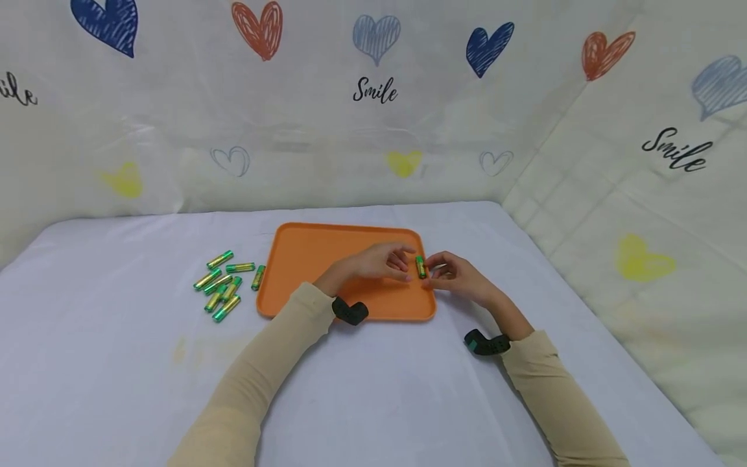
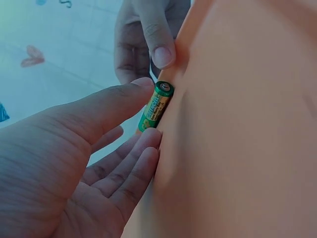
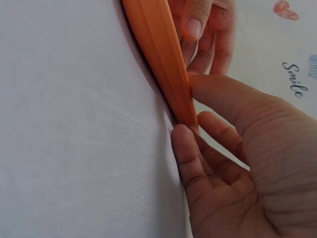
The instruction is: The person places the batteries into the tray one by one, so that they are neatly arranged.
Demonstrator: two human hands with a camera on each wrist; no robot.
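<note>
A green and gold battery lies at the right rim of the orange tray. My left hand hovers over the tray, its thumb and fingertips close to the two ends of the battery, fingers loosely bent; in the left wrist view, whether they touch it is hard to tell. From outside the tray, my right hand reaches to the same rim. In the right wrist view its thumb touches the rim's edge, while the fingertips lie low beside its outer side.
Several more green and gold batteries lie loosely grouped on the white tablecloth left of the tray. One battery sits right by the tray's left edge. A backdrop with printed hearts hangs behind the table.
</note>
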